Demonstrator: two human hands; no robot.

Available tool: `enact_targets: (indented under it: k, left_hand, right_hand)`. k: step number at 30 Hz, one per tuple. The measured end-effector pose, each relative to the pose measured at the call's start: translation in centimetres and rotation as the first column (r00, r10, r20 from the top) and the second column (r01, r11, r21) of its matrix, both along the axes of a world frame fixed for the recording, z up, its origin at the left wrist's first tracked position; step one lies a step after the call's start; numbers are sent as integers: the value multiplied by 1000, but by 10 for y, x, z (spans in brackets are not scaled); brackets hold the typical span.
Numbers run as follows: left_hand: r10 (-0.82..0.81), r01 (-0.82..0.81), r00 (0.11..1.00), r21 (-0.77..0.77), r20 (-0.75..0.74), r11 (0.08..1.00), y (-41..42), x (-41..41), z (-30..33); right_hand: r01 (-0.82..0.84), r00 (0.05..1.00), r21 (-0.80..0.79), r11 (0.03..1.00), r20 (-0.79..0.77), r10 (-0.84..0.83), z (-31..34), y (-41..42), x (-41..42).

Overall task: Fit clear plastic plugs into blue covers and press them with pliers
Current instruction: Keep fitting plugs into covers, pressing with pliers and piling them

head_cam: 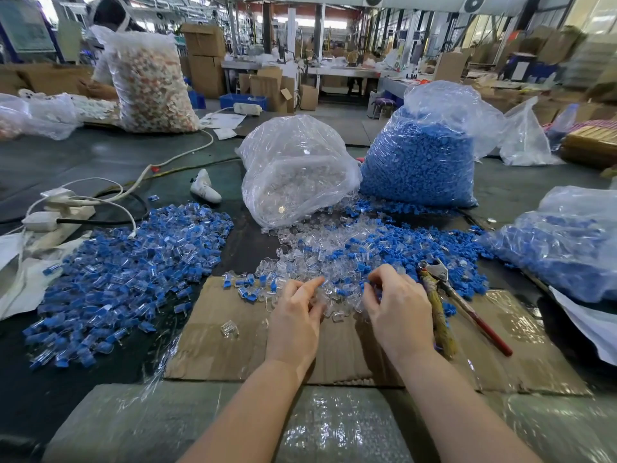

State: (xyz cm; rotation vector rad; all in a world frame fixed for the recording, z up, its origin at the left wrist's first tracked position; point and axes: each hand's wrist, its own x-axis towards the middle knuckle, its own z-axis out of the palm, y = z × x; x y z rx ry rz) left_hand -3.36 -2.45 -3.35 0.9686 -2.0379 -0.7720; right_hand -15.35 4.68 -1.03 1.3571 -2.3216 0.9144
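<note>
My left hand (295,312) and right hand (397,305), fingers curled, dig into the loose clear plastic plugs (329,262); whether either grips one, I cannot tell. Red-handled metal pliers (447,292) lie beside my right hand.

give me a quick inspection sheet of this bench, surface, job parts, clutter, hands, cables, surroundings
surface: dark table with a flattened cardboard sheet under the work area.
job's things: mixed heap of clear plugs and blue covers; pile of joined pieces to the left; pliers lying beside the right hand; bag of clear plugs; bag of blue covers.
clutter: white tool, bubble wrap at the near edge.
hands: left hand and right hand both fingering parts at the heap's near edge; what each grips cannot be told.
cables: white cable and power strip at left.
surroundings: another person at far left, cartons behind.
</note>
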Motion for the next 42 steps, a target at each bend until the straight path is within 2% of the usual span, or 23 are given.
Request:
enact_targets:
  k: [6,8,11,18,28,42]
  left_hand:
    - [23,-17,997,92,-70,996,-3,1,-2]
    - [34,-28,998,109,-61,994,-3,1,-2]
    - [35,-27,997,121,-64,992,-3,1,-3]
    - [15,26,987,252,-161,967,-3,2,-1]
    - [-29,74,985,262,-173,962,-1,4,2]
    - [-94,160,973,322,-212,933,-1,5,3]
  right_hand:
    - [-131,987,-64,989,83,137,-17,3,20]
    - [-140,979,-89,986,136,151,-20,4,23]
    - [-131,980,-118,984,132,146,-20,7,23]
    - [-182,953,-174,968,213,217,-19,11,25]
    - [-208,946,-242,948,195,258,-18,14,27]
    - [-211,953,-199,957,178,247,-21,13,28]
